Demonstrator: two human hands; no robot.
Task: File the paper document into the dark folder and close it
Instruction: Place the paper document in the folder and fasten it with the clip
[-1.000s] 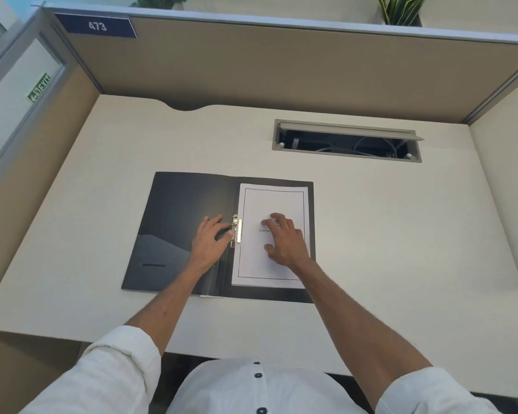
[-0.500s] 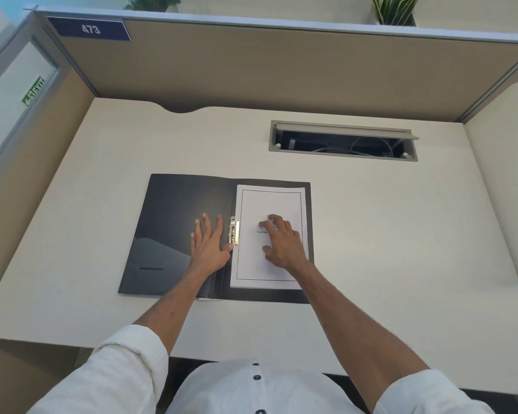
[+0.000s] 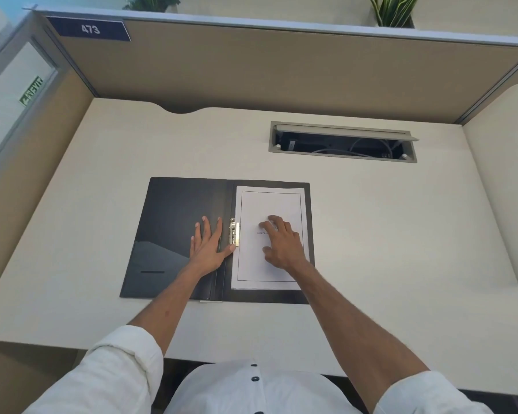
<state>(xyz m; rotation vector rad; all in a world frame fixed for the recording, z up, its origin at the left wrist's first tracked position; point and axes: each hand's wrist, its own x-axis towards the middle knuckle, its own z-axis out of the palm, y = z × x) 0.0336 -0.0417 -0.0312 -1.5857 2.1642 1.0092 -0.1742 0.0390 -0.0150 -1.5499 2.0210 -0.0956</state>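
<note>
Since a second ago, your left hand (image 3: pixel 207 245) has flattened out: the fingers that curled toward the metal clip (image 3: pixel 234 232) now lie spread and apart on the folder's inner left cover, with only the thumb tip touching the clip's near end. Your right hand (image 3: pixel 282 243) has barely shifted; it rests on the paper document (image 3: pixel 269 264), fingers bent and loose, fingertips pressing the sheet, grasping nothing.

That paper document lies flat on the right half of the dark folder (image 3: pixel 174 222), its long axis running away from you, its left edge tucked under the clip at the spine. A thin black border frames the page, and the printed title is half hidden by your fingers. The folder is open, spread wide across the table (image 3: pixel 401 234) with its spine pointing away from you and a curved pocket on the near left cover. It sits in the middle of the pale table, towards your edge.

Farther back, an open cable tray (image 3: pixel 343 141) is set into the tabletop. Tan cubicle panels (image 3: pixel 251 70) enclose the table; a blue plate (image 3: pixel 89 29) reads 473, and plants (image 3: pixel 392 8) stand beyond the top rail.
</note>
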